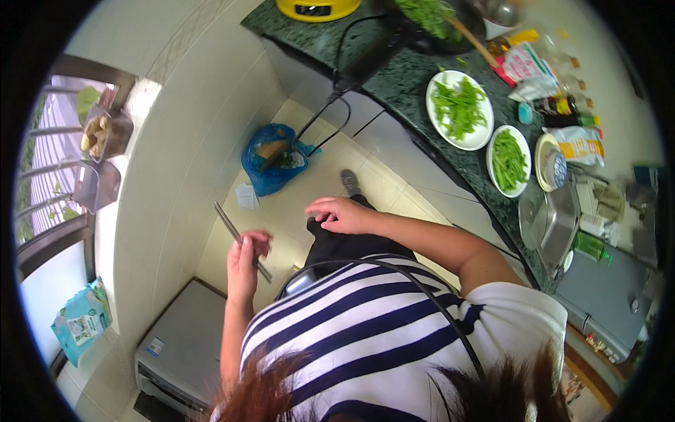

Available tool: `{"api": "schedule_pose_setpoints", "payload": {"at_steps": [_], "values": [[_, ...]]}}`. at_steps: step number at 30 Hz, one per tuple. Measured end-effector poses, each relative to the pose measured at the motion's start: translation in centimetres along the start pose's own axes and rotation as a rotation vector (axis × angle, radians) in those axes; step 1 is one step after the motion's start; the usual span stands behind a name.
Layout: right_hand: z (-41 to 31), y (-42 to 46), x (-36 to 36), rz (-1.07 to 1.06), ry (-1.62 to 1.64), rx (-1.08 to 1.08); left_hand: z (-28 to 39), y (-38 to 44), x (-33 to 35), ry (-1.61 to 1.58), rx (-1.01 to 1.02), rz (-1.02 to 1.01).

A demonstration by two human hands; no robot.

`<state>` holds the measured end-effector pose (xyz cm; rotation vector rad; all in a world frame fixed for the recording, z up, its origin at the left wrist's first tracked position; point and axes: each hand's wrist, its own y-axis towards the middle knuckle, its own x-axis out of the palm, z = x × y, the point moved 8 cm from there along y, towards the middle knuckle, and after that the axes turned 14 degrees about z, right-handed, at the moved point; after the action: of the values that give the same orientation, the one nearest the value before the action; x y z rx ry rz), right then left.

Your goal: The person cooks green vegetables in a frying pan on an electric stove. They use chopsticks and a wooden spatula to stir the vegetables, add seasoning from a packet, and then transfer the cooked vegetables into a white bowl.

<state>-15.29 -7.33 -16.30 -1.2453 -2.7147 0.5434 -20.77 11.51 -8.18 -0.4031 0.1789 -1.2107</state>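
Observation:
My left hand [248, 258] holds slim metal rods [229, 224], which look like a pair of chopsticks, slanting between thumb and fingers. My right hand [343, 215] is above the dark trousers, its fingers loosely bent and apart, with nothing seen in it. On the dark green stone counter [401, 100], a black wok [466, 39] contains leafy greens [430, 18] and a wooden utensil [474, 42]. Beside it stand a white plate of cut greens [459, 108] and a smaller white dish of green pieces [508, 161].
A blue rubbish bag [274, 158] lies on the tiled floor beside the counter base. Sauce bottles and packets [527, 68] line the counter's back, near a steel sink [561, 221]. Left are a barred window [52, 153] and a grey appliance [184, 332]. A black cord crosses the striped shirt.

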Motion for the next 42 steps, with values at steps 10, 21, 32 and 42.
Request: {"api": "schedule_pose_setpoints", "payload": {"at_steps": [10,21,32,42], "values": [[-22.4,-12.7,-13.9,0.818,-0.631,-1.197,10.2,-0.9,29.9,-0.202,-0.307,-0.744],[-17.2,-21.2,-43.7,1.16,-0.425,-0.424,-2.6,8.9,38.9,0.191,-0.333,-0.493],[-3.5,-2.3,-52.3,0.884,-1.153,-0.037,-1.6,9.9,39.6,0.146,-0.213,-0.405],[-6.8,-6.8,-52.5,0.974,-1.17,0.067,12.4,9.6,31.7,0.097,-0.158,-0.225]]}}
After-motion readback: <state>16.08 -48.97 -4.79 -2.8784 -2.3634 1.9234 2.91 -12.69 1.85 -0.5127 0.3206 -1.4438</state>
